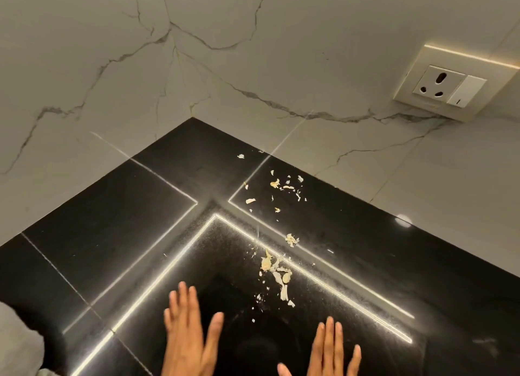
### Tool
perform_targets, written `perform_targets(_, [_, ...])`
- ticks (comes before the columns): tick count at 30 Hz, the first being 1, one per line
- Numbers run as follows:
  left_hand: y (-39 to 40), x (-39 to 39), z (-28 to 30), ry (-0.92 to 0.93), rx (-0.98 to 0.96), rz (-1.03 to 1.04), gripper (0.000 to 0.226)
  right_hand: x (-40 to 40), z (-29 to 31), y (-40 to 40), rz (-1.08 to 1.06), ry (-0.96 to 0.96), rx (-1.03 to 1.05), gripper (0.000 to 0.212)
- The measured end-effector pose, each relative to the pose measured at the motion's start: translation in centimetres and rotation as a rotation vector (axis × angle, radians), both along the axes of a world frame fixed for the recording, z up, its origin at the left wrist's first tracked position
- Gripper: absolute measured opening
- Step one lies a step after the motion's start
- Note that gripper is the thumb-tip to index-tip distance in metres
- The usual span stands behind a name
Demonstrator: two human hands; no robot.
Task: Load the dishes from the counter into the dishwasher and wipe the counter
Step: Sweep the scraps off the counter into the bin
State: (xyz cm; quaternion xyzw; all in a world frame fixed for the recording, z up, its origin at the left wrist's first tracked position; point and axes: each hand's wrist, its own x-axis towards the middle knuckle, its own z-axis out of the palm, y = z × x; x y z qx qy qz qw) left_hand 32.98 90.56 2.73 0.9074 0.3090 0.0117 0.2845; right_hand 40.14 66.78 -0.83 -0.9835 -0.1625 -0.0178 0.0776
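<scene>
Marble-veined wall (253, 65) meets in a far corner behind a black polished counter (112, 234). No dishes are visible on the stretch of counter in view, and no dishwasher; the step in hand appears to be the wipe.

Both hands are low in the near field, fingers straight and slightly spread, holding nothing. The left hand (187, 339) is near centre; the right hand (329, 350) is to its right. Whether the palms touch the surface cannot be told. No cloth is in view.

Pale peel scraps (277, 274), possibly garlic skin, run in a loose trail from just beyond the right hand's fingers toward the far corner, with a thinner scatter (278, 187) near the wall.

Recommendation: gather the far scatter first, sweeping toward the near edge in one direction with a flat palm or cloth, so light flakes are not blown or pushed into the wall joint.

A wall socket with switch (450, 88) sits far right, above the counter; keep moisture clear of it. A grey cloth-like shape (19, 339) at the near left is unidentified.
</scene>
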Motion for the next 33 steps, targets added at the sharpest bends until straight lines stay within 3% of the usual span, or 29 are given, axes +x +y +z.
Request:
perform_targets(2, [1.5, -1.3, -1.2, 0.116, 0.075, -0.025, 0.115, 1.3, 0.8, 2.9, -0.011, 0.075, -0.001, 0.111])
perform_targets(4, [0.9, -1.1, -1.6, 0.196, 0.16, -0.094, 0.1, 3.6, 1.6, 5.7, -0.003, 0.102, -0.003, 0.112])
perform_targets(10, [-4.6, 5.2, -1.7, 0.156, 0.317, -0.333, 0.092, 10.6, 3.6, 9.6, 0.095, 0.257, 0.016, 0.107])
perform_targets(13, [-4.9, 9.6, -1.2, 0.121, 0.321, -0.353, 0.097, 13.9, 5.2, 8.1, 0.192, 0.391, 0.263, 0.095])
perform_targets(17, [-4.3, 14.0, 0.2, 0.089, 0.259, -0.324, 0.12, 18.4, 7.4, 4.2, 0.073, 0.402, 0.572, 0.093])
perform_targets(22, [-4.4, 15.4, 0.6, 0.026, 0.234, -0.281, 0.12, 26.0, 5.6, 2.9, 0.058, 0.349, 0.399, 0.078])
perform_targets(25, [-4.3, 15.6, -0.4, 0.007, 0.273, -0.252, 0.118, 30.9, 4.3, 6.5, 0.174, 0.26, 0.229, 0.077])
perform_targets(30, [-3.9, 16.1, -1.6, -0.04, 0.297, -0.234, 0.119, 35.7, 3.9, 12.6, 0.369, 0.252, 0.166, 0.089])
perform_targets(33, [-3.8, 16.2, -1.8, -0.048, 0.341, -0.217, 0.117, 34.7, 4.1, 12.9, 0.53, 0.245, 0.104, 0.075])
